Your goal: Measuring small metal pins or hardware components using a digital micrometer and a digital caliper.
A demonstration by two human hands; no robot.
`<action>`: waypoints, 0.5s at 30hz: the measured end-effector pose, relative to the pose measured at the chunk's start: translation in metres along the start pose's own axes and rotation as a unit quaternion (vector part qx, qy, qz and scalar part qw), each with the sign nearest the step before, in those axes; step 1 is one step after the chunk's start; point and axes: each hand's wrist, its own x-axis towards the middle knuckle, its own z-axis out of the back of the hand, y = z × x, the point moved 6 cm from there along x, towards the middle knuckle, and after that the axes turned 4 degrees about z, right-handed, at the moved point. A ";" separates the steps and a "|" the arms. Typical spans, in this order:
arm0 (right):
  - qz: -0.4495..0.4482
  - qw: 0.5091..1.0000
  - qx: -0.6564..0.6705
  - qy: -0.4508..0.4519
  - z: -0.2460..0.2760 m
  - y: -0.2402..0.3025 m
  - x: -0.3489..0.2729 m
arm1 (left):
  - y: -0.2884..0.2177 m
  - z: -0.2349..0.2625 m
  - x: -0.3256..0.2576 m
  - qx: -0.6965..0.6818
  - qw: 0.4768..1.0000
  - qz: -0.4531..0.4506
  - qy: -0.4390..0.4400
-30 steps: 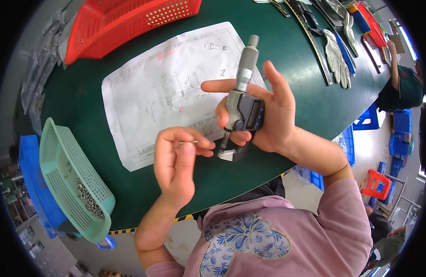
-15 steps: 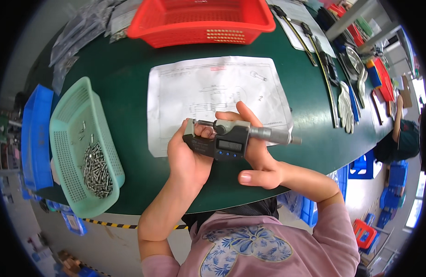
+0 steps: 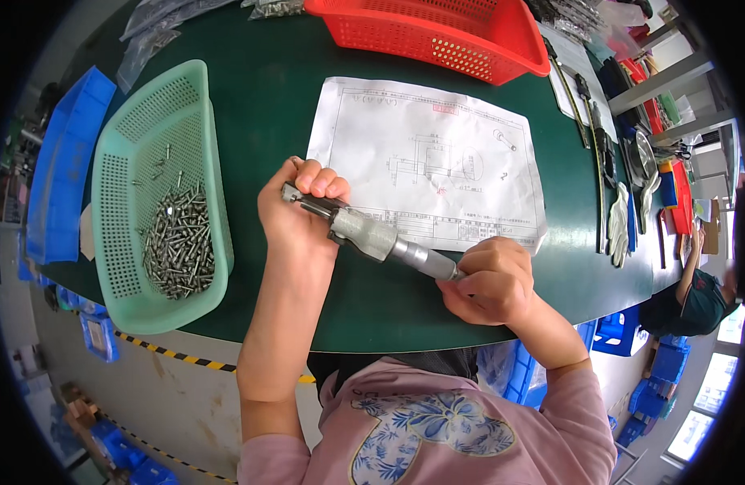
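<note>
A digital micrometer (image 3: 371, 235) hangs tilted over the near part of the green table, its display turned out of sight. My left hand (image 3: 298, 218) is closed round the frame at the measuring end, fingers curled over it. At the other end, my right hand (image 3: 495, 281) grips the thimble between thumb and curled fingers. Whether a small part sits between the measuring faces, I cannot make out. Just beyond lies a printed drawing sheet (image 3: 372, 121), partly behind the micrometer and my hands. Left of my left hand, a pale green basket (image 3: 107, 242) holds a heap of metal screws (image 3: 178, 246).
A blue bin (image 3: 64, 178) stands left of the green basket. At the back is a red basket (image 3: 421, 40). Along the right side lie calipers (image 3: 605, 158), white gloves (image 3: 619, 226) and other tools. A co-worker (image 3: 696, 283) is at the far right.
The micrometer has turned so its display no longer shows. My right hand has moved from under its body to the thimble end and closed there. The view has shifted, too.
</note>
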 end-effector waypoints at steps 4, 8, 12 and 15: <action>0.032 0.998 -0.041 -0.033 0.000 -0.003 0.003 | -0.005 0.005 0.002 0.021 0.999 -0.016 -0.023; -0.086 0.995 -0.041 -0.008 0.004 -0.013 -0.001 | -0.004 0.004 -0.002 0.025 0.999 -0.018 -0.026; -0.303 0.951 0.046 -0.028 0.008 -0.037 -0.023 | 0.010 0.007 -0.005 0.107 0.988 0.015 -0.107; -0.371 0.923 0.078 -0.059 0.010 -0.046 -0.028 | 0.016 0.002 -0.012 0.092 0.991 0.036 -0.095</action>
